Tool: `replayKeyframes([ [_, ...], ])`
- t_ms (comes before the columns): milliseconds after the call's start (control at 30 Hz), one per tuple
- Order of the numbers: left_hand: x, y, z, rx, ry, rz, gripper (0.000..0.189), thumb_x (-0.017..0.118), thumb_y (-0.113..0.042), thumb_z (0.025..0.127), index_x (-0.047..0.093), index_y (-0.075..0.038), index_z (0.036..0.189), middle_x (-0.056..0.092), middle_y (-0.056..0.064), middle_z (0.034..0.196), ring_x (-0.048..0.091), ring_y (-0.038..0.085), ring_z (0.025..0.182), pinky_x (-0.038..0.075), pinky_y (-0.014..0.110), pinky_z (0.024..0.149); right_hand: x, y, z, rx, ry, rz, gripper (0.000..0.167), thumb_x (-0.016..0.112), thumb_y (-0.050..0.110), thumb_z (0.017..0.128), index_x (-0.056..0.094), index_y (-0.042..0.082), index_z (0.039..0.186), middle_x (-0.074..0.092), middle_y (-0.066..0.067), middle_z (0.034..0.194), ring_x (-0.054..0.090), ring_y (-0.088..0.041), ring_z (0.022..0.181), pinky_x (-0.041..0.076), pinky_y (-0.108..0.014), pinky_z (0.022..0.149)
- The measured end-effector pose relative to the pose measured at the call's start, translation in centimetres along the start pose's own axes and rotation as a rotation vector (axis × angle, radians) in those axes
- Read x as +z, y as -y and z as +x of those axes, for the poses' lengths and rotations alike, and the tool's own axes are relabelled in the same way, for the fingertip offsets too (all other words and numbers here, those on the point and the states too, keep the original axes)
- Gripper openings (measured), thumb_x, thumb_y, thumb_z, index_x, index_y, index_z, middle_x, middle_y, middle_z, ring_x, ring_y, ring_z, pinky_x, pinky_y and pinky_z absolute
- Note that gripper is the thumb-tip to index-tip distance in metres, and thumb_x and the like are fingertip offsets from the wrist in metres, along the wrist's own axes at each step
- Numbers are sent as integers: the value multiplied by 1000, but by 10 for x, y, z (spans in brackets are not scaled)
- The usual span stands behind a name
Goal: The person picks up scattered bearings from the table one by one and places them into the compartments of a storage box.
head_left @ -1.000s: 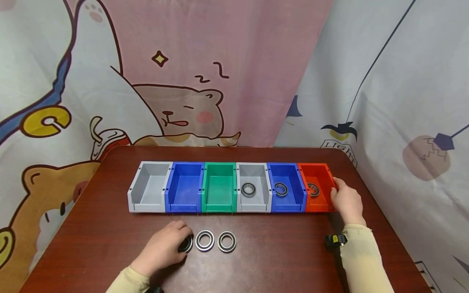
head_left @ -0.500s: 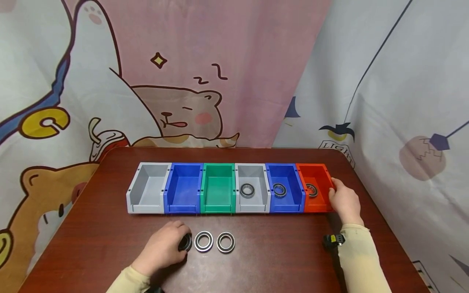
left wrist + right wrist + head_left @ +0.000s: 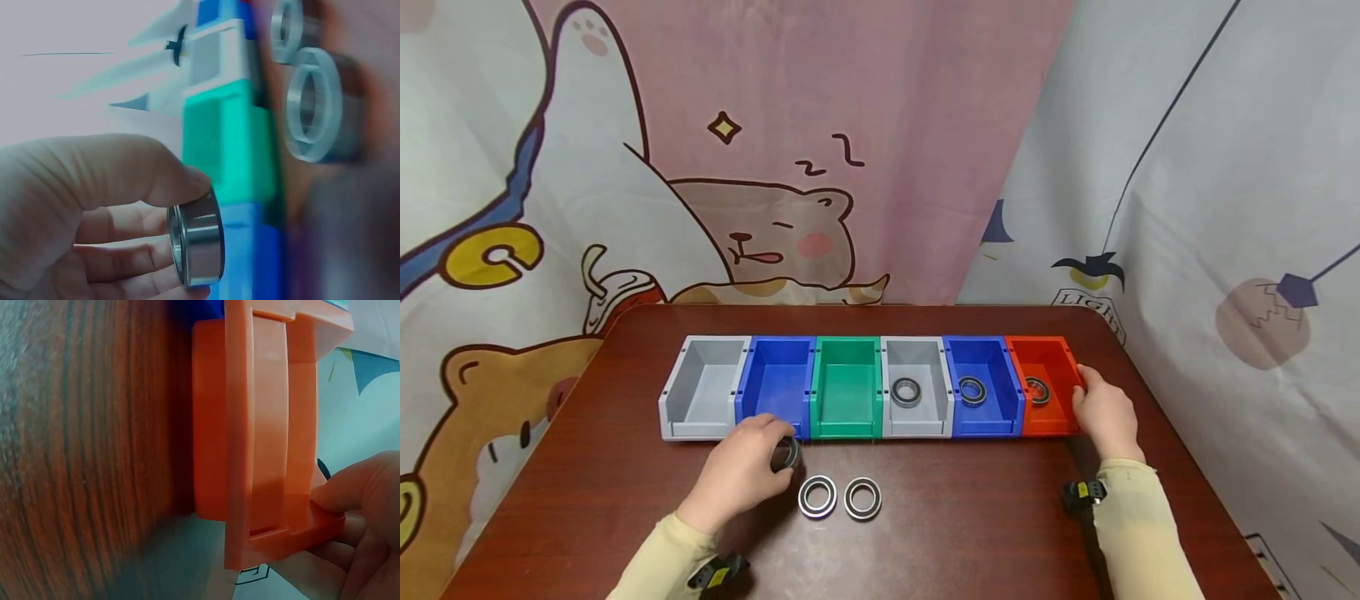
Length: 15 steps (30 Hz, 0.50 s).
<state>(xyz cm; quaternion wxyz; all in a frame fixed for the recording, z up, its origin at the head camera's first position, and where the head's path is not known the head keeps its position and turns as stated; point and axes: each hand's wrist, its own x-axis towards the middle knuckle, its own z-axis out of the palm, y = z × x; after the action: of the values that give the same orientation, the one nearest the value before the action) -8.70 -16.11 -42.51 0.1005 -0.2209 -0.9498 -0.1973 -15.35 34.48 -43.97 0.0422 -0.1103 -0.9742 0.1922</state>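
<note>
My left hand (image 3: 737, 471) pinches a ball bearing (image 3: 787, 452) between thumb and fingers, just in front of the left blue bin (image 3: 781, 379). In the left wrist view this bearing (image 3: 205, 244) is held edge-on, with its shiny outer rim showing. On the table to its right lie two more bearings, a nearer one (image 3: 832, 497) and a farther one (image 3: 877, 499). At the row's right end, my right hand (image 3: 1107, 414) grips the side wall of the red bin (image 3: 1056, 358). The right wrist view shows the thumb over this wall of the red bin (image 3: 269, 425).
Several bins stand joined in a row: a left grey bin (image 3: 707, 375), the left blue one, a green bin (image 3: 848, 383), a right grey bin (image 3: 917, 358), a right blue bin (image 3: 981, 358) and the red one. The three on the right each contain one bearing.
My left hand has picked up the leftmost bearing from the table and moved it forward toward the left blue bin. The right hand keeps its grip on the red bin.
</note>
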Motion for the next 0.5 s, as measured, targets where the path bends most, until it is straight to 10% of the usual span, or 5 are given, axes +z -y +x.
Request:
replayKeyframes([
  [500,-6,-29,55,37,-55,-74,40,85,-16,67,71,-2,102,66,8,97,61,26,89,52,39,74,-1,1,-1,16,12,7,51,49,14,100,38,-7,145,53,-38,125,55,-43,86,47,-59,81],
])
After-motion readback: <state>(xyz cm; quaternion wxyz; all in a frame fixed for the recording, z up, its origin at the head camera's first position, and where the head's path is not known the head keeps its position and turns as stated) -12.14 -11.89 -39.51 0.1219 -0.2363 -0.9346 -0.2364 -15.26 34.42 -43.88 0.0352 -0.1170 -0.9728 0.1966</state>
